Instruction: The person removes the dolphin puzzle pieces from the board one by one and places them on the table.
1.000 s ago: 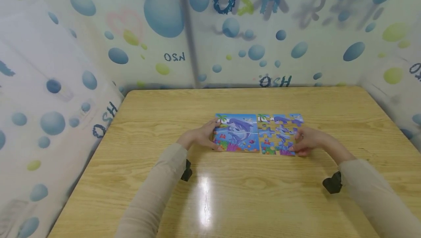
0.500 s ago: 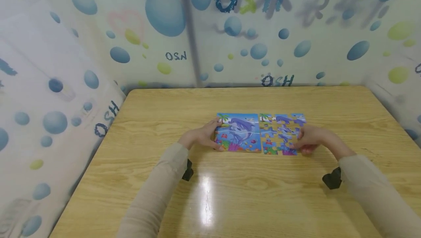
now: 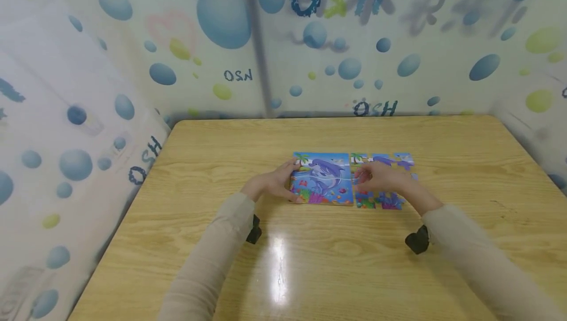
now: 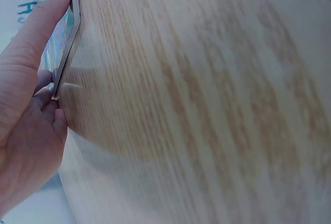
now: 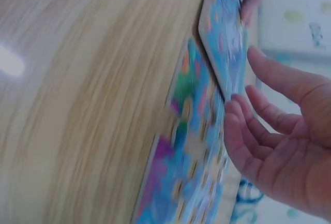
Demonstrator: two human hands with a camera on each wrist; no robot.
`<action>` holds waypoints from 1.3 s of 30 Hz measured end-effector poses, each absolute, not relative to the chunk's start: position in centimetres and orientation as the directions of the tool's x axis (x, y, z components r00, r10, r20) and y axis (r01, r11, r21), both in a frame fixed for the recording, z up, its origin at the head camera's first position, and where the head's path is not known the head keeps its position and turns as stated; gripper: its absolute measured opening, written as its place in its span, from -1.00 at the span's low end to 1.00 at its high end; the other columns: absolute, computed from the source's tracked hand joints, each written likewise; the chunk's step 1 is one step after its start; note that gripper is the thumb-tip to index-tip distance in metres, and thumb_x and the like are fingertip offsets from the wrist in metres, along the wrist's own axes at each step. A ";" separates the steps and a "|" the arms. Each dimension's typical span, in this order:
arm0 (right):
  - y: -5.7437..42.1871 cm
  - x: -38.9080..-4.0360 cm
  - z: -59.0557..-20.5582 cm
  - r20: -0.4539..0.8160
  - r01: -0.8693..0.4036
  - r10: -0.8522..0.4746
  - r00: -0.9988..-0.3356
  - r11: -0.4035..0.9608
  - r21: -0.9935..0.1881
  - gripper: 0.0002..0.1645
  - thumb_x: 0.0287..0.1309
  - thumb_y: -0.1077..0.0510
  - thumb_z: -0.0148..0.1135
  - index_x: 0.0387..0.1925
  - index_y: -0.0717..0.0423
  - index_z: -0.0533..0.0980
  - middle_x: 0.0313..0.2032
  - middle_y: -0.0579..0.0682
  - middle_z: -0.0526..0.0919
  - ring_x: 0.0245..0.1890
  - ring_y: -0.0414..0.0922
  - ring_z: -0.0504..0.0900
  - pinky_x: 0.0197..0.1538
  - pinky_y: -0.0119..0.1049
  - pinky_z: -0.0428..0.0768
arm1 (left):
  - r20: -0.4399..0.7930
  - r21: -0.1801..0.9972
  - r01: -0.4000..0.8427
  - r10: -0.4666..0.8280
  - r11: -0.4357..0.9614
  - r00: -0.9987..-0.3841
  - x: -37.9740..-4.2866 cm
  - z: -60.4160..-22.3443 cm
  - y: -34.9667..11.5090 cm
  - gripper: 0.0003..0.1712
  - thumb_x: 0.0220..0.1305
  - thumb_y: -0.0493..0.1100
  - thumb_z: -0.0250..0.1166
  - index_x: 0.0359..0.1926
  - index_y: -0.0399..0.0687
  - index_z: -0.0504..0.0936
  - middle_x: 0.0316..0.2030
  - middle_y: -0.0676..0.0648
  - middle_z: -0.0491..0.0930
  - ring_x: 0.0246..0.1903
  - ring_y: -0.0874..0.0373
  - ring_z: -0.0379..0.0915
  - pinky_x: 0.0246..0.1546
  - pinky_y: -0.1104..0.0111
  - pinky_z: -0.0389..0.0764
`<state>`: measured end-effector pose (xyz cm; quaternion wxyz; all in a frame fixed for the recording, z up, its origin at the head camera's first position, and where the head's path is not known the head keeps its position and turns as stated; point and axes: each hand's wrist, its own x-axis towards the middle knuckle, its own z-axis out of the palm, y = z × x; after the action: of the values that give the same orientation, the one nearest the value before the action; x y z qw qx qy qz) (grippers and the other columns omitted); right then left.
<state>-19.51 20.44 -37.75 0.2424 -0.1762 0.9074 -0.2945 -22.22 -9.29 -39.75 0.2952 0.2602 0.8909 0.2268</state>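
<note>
A dolphin picture board (image 3: 321,178) lies on the wooden table, and a set of loosely spaced jigsaw pieces (image 3: 392,200) with a matching picture adjoins its right side. My left hand (image 3: 276,180) holds the board's left edge, thumb at the near corner and fingers toward the far one. In the left wrist view the thumb lies along the board's thin edge. My right hand (image 3: 383,177) is over the left part of the pieces, hiding several. The right wrist view shows its fingers (image 5: 235,125) loosely curled, thumb apart, with nothing visible between them.
The wooden table (image 3: 336,247) reaches back to a curtain (image 3: 283,45) printed with blue and green dots. A black wrist device (image 3: 418,240) sits below the right sleeve, another black device (image 3: 254,230) by the left sleeve.
My right hand has moved left from the right edge of the jigsaw pieces to their left columns, uncovering part of the right side. The left hand stays on the board's edge.
</note>
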 end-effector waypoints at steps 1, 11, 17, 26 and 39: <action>19.9 -19.5 -37.8 -0.314 -0.211 -0.479 -0.820 0.763 -0.611 -0.50 0.07 0.06 0.25 -0.03 0.31 0.43 -0.15 0.19 0.57 -0.19 -0.01 0.55 -0.16 -0.18 0.59 | -0.407 0.558 0.328 0.596 0.762 -0.692 -22.2 -39.8 -9.3 0.19 -0.01 0.06 0.39 0.43 -0.11 -0.22 0.43 -0.10 -0.48 0.43 0.00 -0.54 0.43 0.15 -0.20; 16.4 -19.1 -38.3 -0.292 -0.295 -0.510 -0.809 0.783 -0.548 -0.28 -0.07 0.06 0.38 0.06 0.40 0.36 0.00 0.28 0.45 0.04 0.16 0.43 0.08 -0.04 0.50 | -0.420 0.567 0.318 0.599 0.760 -0.682 -22.0 -39.9 -9.1 0.19 0.00 0.08 0.38 0.43 -0.09 -0.24 0.43 -0.06 -0.50 0.43 0.02 -0.55 0.43 0.15 -0.19; 16.0 -19.3 -38.5 -0.297 -0.293 -0.504 -0.811 0.789 -0.540 -0.37 -0.11 0.14 0.41 -0.05 0.40 0.37 -0.14 0.21 0.46 -0.15 0.03 0.45 -0.06 -0.15 0.52 | -0.414 0.561 0.329 0.602 0.760 -0.683 -21.9 -39.8 -9.0 0.19 0.00 0.07 0.38 0.42 -0.12 -0.23 0.43 -0.09 -0.49 0.43 0.01 -0.53 0.43 0.16 -0.20; 16.1 -19.2 -38.6 -0.285 -0.231 -0.499 -0.818 0.740 -0.632 -0.45 -0.10 0.24 0.38 -0.11 0.27 0.28 -0.23 0.14 0.43 -0.23 -0.03 0.44 -0.19 -0.23 0.51 | -0.414 0.569 0.320 0.600 0.758 -0.685 -21.9 -39.7 -9.0 0.18 0.00 0.05 0.38 0.42 -0.11 -0.22 0.43 -0.09 -0.48 0.43 0.01 -0.53 0.43 0.15 -0.19; 17.0 -19.4 -38.4 -0.292 -0.115 -0.534 -0.793 0.602 -0.790 -0.65 0.11 0.34 0.15 -0.06 0.23 0.30 -0.33 0.10 0.47 -0.43 -0.10 0.54 -0.42 -0.29 0.52 | -0.406 0.586 0.313 0.605 0.747 -0.685 -22.0 -39.8 -9.5 0.17 0.02 0.02 0.38 0.43 -0.11 -0.23 0.43 -0.10 -0.48 0.42 -0.01 -0.54 0.43 0.12 -0.20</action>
<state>-19.40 17.04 -38.44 0.2599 -0.1894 0.8565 -0.4038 -22.04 -9.46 -39.75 0.3004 0.2595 0.8850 0.2432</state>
